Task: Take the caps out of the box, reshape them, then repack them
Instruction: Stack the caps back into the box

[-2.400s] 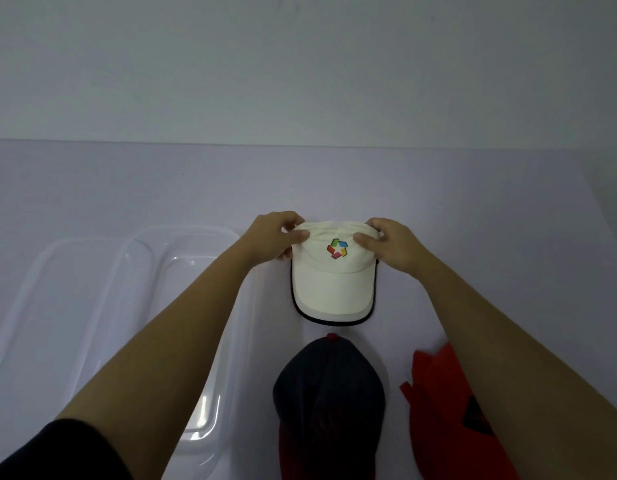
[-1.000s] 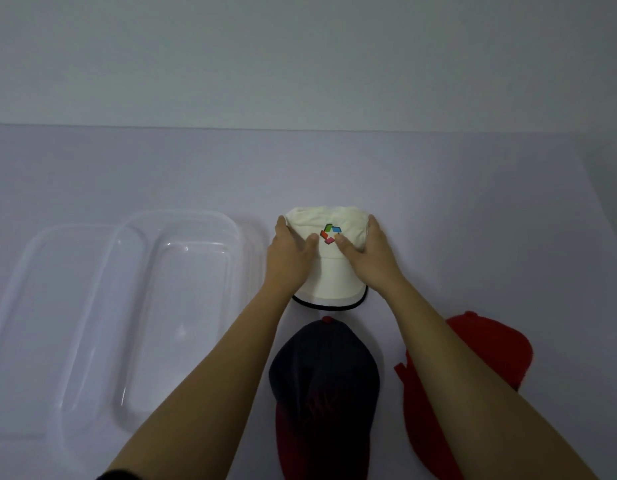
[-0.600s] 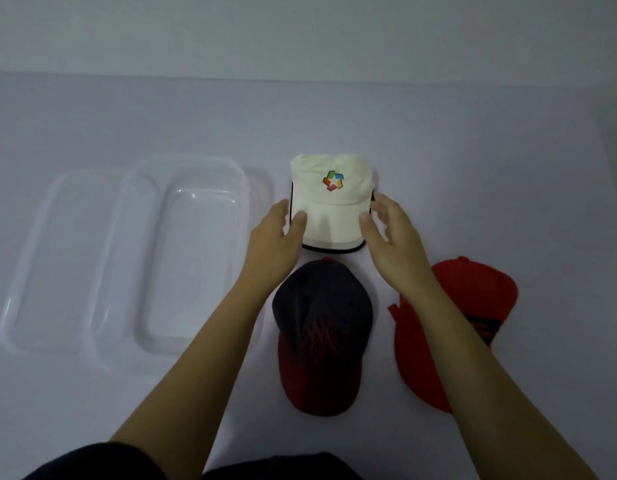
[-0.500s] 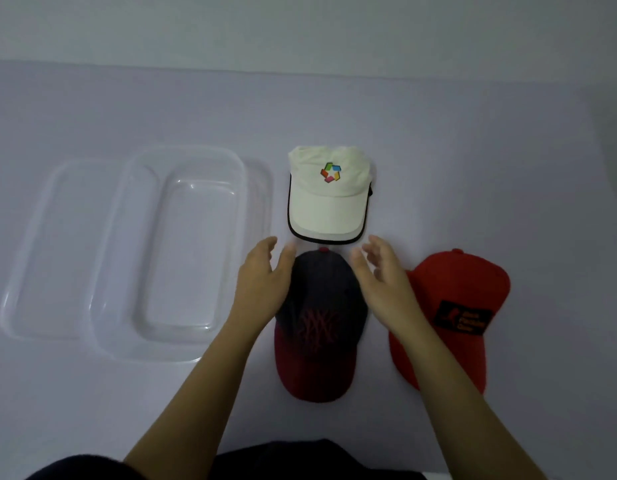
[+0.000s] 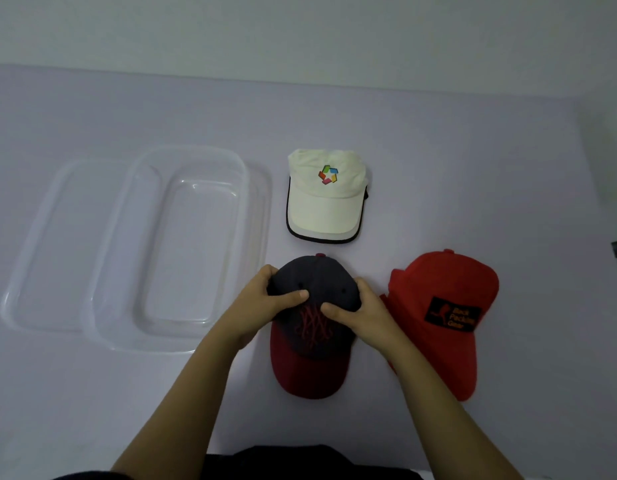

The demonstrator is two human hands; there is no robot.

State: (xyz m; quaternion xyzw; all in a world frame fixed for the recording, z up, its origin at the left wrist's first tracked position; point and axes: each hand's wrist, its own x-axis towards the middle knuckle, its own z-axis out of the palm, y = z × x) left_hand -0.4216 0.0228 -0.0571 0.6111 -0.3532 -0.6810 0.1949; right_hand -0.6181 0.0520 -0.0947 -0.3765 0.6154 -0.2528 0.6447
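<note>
Both hands clasp the crown of the dark cap [image 5: 312,306]: left hand [image 5: 257,306] and right hand [image 5: 364,315] either side, thumbs on top. Its brim points toward the person. A moment ago the hands were on the white cap [image 5: 326,199], now resting beyond; the box [image 5: 251,188] sits empty at left.

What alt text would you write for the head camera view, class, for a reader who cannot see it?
Both hands, left hand and right hand, grip the crown of a navy cap with a maroon brim on a pale table. A white cap lies beyond it, a red cap to its right, an empty clear box to its left.
</note>
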